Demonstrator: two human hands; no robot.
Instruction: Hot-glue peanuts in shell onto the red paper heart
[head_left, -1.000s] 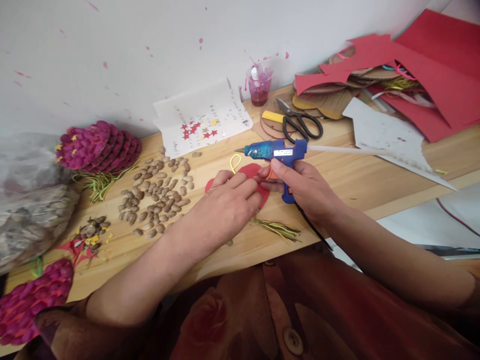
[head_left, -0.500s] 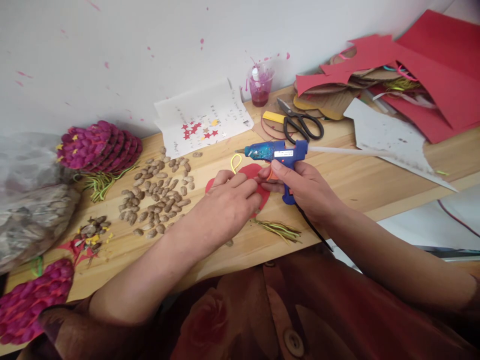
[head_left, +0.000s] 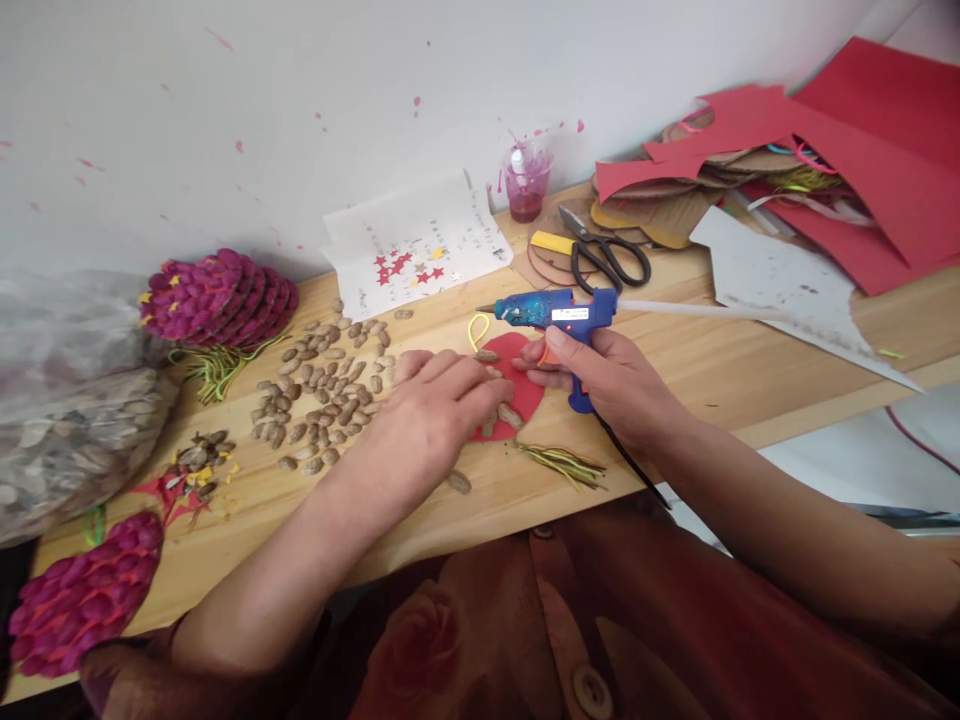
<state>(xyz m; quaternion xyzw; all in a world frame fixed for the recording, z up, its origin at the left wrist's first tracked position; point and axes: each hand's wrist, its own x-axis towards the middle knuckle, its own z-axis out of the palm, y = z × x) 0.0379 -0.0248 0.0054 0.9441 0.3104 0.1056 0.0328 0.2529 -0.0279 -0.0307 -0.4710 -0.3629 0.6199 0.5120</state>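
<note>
My right hand (head_left: 611, 375) is wrapped around a blue hot glue gun (head_left: 551, 310), its nozzle pointing left and a glue stick (head_left: 690, 308) jutting from its back. Under the gun lies a round red cutout (head_left: 529, 365) with a yellow loop (head_left: 478, 330) at its top and a yellow-green tassel (head_left: 562, 463) at its lower edge. Several peanuts (head_left: 510, 415) rest on the cutout. My left hand (head_left: 435, 405) hovers palm down over the cutout's left side, fingers loosely bent and apart, their tips partly hidden. No object shows in it.
Loose peanuts (head_left: 326, 395) spread left of the cutout. Behind are paper with small stars (head_left: 360, 290), scissors (head_left: 611, 255) and a cup of pink liquid (head_left: 527, 190). Red card scraps (head_left: 885, 170) pile up at right. Purple decorations (head_left: 225, 300) and a plastic bag (head_left: 82, 440) occupy the left.
My left hand has shifted left and slightly down, uncovering peanuts on the red cutout. The glue gun stays in my right hand, nearly unmoved. The view has shifted slightly.
</note>
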